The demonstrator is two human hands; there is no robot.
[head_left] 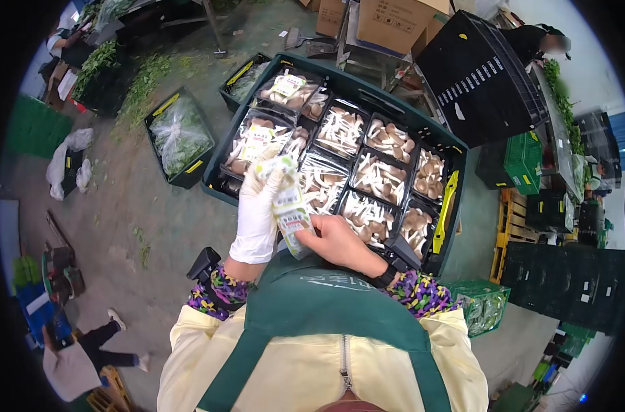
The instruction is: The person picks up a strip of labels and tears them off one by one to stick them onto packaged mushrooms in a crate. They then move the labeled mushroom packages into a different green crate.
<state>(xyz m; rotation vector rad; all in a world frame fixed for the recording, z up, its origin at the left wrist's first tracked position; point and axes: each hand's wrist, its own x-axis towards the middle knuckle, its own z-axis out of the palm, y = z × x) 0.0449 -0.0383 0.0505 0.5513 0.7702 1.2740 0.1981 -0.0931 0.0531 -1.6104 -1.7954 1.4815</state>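
Observation:
A strip of printed labels (pixel 286 199) hangs between my two hands. My left hand (pixel 259 199), in a white glove, is closed on its upper part. Bare, my right hand (pixel 340 240) pinches the strip lower down with thumb and fingers. Beneath and beyond them is a dark green crate (pixel 340 73) holding several black trays of mushrooms (pixel 379 180) under clear film. Labels show on two trays at the crate's left side, the upper-left tray (pixel 285 93) and the labelled tray (pixel 254 141) just beyond my left hand.
A crate of bagged greens (pixel 180 134) stands on the floor to the left. Black crates (pixel 477 79) and a cardboard box (pixel 395 24) are at the upper right. A person (pixel 75 364) is at the lower left; others are at both upper corners.

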